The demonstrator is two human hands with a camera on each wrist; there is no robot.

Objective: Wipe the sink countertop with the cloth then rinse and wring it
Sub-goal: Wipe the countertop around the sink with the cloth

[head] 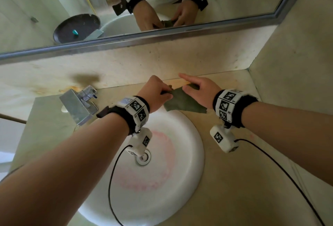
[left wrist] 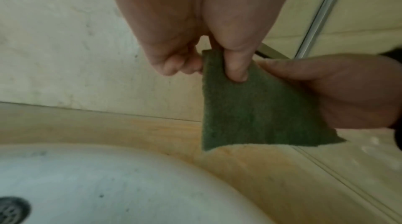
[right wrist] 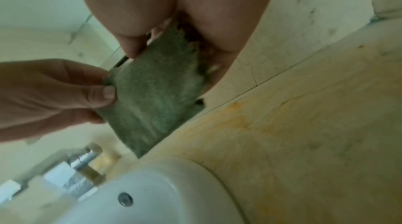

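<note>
Both hands hold a green scouring cloth [left wrist: 256,109] above the surface [head: 234,180] behind the white basin [head: 189,153]: left hand [head: 155,90] pinches one corner, right hand [head: 200,90] grips another. The surface is yellow-stained, so wiping, rinsing and wringing seem outstanding.

left hand [head: 156,90] — fingers pinched | right hand [head: 199,91] — forefinger straight, thumb pinching
</note>
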